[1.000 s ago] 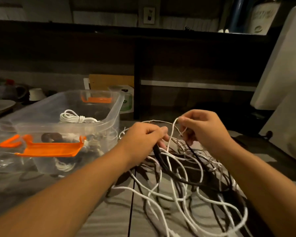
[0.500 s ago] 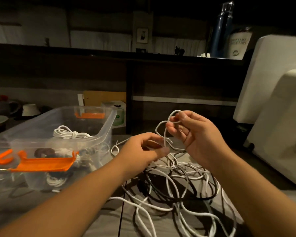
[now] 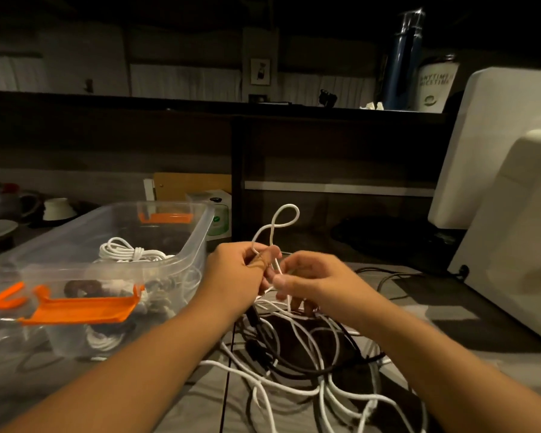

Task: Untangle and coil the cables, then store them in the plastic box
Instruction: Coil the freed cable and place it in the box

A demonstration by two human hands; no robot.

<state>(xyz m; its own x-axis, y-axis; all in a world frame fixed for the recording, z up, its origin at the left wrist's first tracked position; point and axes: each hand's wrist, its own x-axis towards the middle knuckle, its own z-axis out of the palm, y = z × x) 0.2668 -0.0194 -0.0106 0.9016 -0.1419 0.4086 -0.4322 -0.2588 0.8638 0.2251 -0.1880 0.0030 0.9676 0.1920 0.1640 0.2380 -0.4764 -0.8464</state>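
The tangle of cables (image 3: 297, 364) sprawls over the surface (image 3: 444, 314) beneath my left hand (image 3: 235, 276) and right hand (image 3: 313, 285). Both pinch a white cable (image 3: 286, 214) whose loop stands up just ahead of them. Just to my left the plastic box (image 3: 200, 242) is open on top, with a coiled cable (image 3: 128, 253) lying inside. To my right a bare strip of surface runs to a white appliance (image 3: 512, 245) that blocks that side. A dark cabinet (image 3: 325, 151) closes the back.

The white tumbler (image 3: 436, 89) on the shelf (image 3: 200, 103) before me reads "ANYTIME" above a second line too blurred for me to read.
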